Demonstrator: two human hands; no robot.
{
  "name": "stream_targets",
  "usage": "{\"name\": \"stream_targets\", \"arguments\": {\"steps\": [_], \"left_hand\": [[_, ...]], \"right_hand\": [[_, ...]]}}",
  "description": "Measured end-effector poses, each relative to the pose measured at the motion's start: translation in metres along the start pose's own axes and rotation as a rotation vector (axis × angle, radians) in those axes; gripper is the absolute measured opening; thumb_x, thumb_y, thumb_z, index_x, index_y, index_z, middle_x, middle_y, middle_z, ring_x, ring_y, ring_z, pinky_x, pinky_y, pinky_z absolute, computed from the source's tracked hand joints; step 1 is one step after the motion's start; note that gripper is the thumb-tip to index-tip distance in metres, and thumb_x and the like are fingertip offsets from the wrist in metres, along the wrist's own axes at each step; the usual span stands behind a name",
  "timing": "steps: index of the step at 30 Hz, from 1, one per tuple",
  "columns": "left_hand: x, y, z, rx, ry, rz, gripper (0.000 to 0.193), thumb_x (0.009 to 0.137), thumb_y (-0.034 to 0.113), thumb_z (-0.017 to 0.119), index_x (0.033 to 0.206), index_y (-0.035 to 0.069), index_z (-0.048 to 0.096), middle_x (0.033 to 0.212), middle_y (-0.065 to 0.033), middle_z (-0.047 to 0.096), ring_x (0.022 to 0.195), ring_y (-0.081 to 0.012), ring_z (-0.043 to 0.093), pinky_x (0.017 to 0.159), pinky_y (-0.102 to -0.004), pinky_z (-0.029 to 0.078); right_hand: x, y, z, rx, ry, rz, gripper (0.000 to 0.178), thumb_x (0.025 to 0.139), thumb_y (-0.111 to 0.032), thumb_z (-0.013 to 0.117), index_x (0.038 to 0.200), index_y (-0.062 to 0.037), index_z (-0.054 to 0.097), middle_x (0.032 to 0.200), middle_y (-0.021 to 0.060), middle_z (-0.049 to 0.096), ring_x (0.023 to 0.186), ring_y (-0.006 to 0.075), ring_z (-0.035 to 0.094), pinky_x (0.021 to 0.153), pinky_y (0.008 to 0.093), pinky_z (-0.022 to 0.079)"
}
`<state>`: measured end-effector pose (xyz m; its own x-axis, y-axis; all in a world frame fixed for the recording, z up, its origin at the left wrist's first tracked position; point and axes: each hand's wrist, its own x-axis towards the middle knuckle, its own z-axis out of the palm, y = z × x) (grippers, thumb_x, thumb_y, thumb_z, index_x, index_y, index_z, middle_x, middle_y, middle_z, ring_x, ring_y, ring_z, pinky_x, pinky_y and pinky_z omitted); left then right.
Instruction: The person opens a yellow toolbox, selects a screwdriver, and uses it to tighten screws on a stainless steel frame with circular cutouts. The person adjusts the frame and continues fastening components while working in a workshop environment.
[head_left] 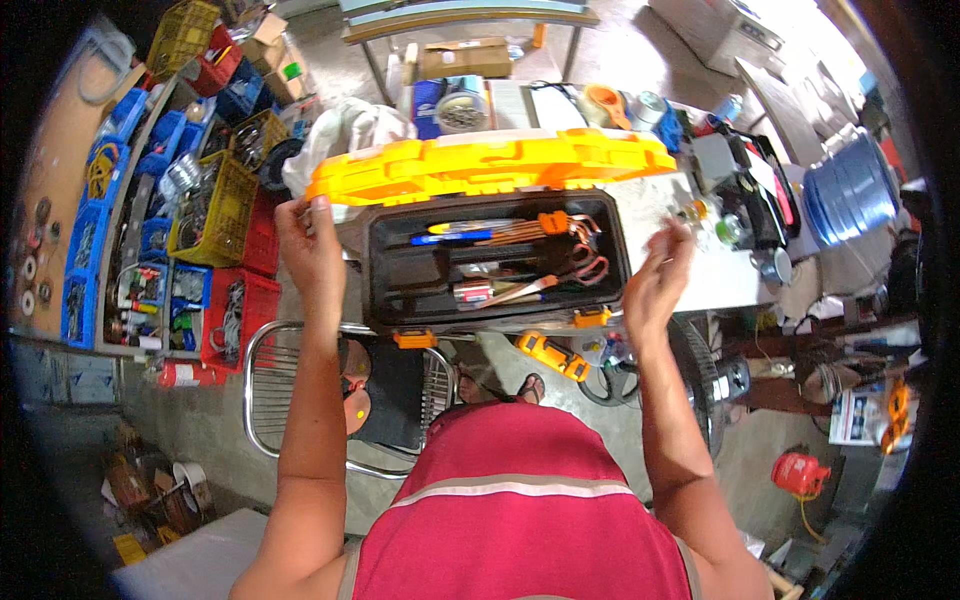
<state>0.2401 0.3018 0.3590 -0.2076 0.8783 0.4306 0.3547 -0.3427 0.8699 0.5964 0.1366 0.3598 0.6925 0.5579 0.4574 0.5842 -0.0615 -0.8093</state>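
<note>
A black toolbox [372,262] with a raised yellow lid [480,160] sits on the table in front of me. My left hand [312,245] pinches the lid's left corner between thumb and fingers. Just beyond the box's right wall is my right hand [660,275], slightly blurred, its fingers stretched upward with nothing in them. Inside the box lie blue pens [452,237], an orange-handled tool [553,224], scissors with pinkish handles [592,270] and a small red-and-white item [473,291]. Two orange latches [415,340] hang at its front edge.
Behind the lid stand a tub of small parts [462,112] and an orange tape dispenser [603,104]. A metal cup [772,266] and a blue water jug [848,190] are to the right. Parts bins [215,215] fill the left side. A metal-framed chair [270,385] stands below.
</note>
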Motion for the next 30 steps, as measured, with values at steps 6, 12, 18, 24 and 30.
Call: {"name": "stream_targets", "arguments": {"steps": [6,12,18,24,30], "left_hand": [[-0.009,0.006,0.0,0.041,0.023,0.023,0.024,0.105,0.023,0.061,0.113,0.0,0.056,0.094,-0.0052,0.059,0.086,-0.0118,0.054,0.078,-0.0283,0.046],[-0.018,-0.002,-0.011,0.053,-0.004,0.037,0.025,0.106,0.025,0.059,0.11,0.0,0.055,0.089,-0.0025,0.054,0.081,-0.0105,0.049,0.074,-0.0282,0.044],[-0.078,-0.01,0.02,-0.106,-0.057,-0.196,0.022,0.103,0.023,0.063,0.107,0.002,0.057,0.082,-0.005,0.057,0.076,-0.0145,0.056,0.076,-0.0312,0.048],[-0.097,0.016,0.118,0.485,-0.761,0.698,0.034,0.09,0.038,0.074,0.104,0.007,0.069,0.104,-0.0142,0.064,0.105,-0.0338,0.062,0.095,-0.0457,0.047],[-0.074,0.008,0.138,0.611,-0.951,0.899,0.036,0.092,0.039,0.071,0.108,0.007,0.068,0.108,-0.0165,0.067,0.107,-0.0372,0.063,0.093,-0.0486,0.048]], "right_hand": [[-0.09,-0.054,0.097,-0.169,-0.966,-0.181,0.052,0.078,0.003,0.064,0.128,-0.0057,0.053,0.109,0.0204,0.063,0.096,0.0421,0.067,0.083,0.0516,0.056],[-0.048,-0.054,0.063,-0.016,-0.813,-0.446,0.052,0.074,-0.011,0.083,0.122,-0.0046,0.065,0.118,0.0183,0.065,0.114,0.0381,0.062,0.1,0.0458,0.051],[0.013,-0.041,0.026,-0.257,-0.646,-0.16,0.022,0.087,-0.01,0.067,0.108,-0.0035,0.07,0.105,0.0238,0.068,0.101,0.0429,0.066,0.088,0.0511,0.054],[0.019,-0.032,0.019,-0.257,-0.709,-0.263,0.02,0.09,-0.006,0.062,0.107,0.0018,0.07,0.098,0.0252,0.07,0.094,0.0429,0.067,0.084,0.0494,0.054],[0.034,-0.029,0.018,-0.125,-0.693,-0.392,0.023,0.086,-0.004,0.059,0.104,-0.0006,0.072,0.096,0.0271,0.07,0.091,0.0436,0.069,0.081,0.0518,0.055]]}}
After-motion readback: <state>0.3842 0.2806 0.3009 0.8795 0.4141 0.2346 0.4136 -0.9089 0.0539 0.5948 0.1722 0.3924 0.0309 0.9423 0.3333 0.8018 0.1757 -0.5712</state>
